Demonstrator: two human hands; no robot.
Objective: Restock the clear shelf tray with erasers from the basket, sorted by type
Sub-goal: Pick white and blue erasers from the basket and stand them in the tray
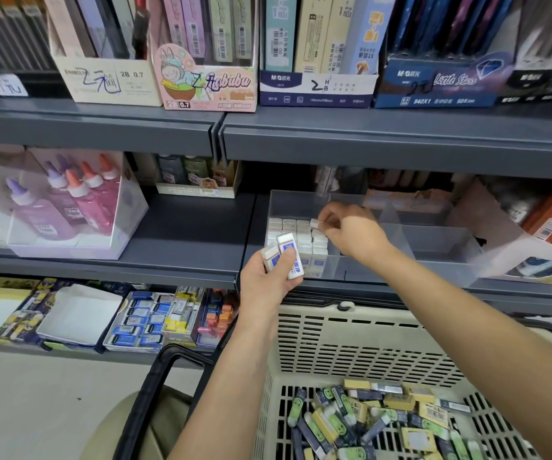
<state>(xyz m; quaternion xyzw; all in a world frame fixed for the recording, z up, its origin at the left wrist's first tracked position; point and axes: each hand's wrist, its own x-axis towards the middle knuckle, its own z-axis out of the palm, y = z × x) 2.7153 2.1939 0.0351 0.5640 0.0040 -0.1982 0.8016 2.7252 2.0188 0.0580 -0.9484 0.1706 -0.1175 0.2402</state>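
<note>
I see the clear shelf tray [433,240] resting on the middle grey shelf [185,234], with its left compartment partly filled by upright white erasers [297,239] packed in rows. The right hand [350,232] reaches over that compartment; its fingers [326,215] pinch a single white eraser [315,223] at the far right corner of the packed block, touching or just above the top row; I cannot tell which. The left hand [268,280] sits in front of the tray's near wall, its fingers closed around two blue-and-white sleeved erasers [284,255] held upright and side by side. The tray's right compartments show no erasers that I can make out. Below the hands, the beige plastic basket [350,346] holds a loose heap of mixed erasers [384,423] in green, yellow and dark sleeves, lying at all angles. A black basket handle [155,386] hangs down at the left side. On the shelf left of the tray stands a display box of glue bottles [69,200], well apart from the tray.
</note>
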